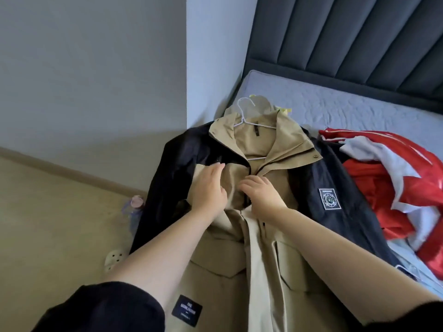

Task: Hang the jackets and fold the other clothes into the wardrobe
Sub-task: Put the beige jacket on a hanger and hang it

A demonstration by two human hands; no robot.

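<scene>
From the head view, a tan jacket [261,248] lies front-up on the bed [347,109], spread over a black jacket [335,188] whose sleeves show to either side. Its long axis runs from the hem at six o'clock, close under the camera, to the collar at twelve. A white hanger [244,116] is already threaded into the neck — its hook sticks out past the collar at twelve o'clock, and one shoulder arm shows inside the open collar.

Both hands work at the chest, just below the collar. The left hand [209,185] lies on the left front panel with fingers straight and close together, pressing the cloth flat. The right hand [260,191] sits at the front opening with fingers curled down at the placket; they seem to pinch the edge or the zip, though the tips are hidden and I cannot be sure.

The hanger hook lies straight ahead of both hands along the jacket's axis, at twelve o'clock. The right hand is a little nearer it, so it looks the likelier one to lift once the front is closed.

At three o'clock a red and white garment [395,178] lies heaped on the bed — probably waiting its turn.
</scene>
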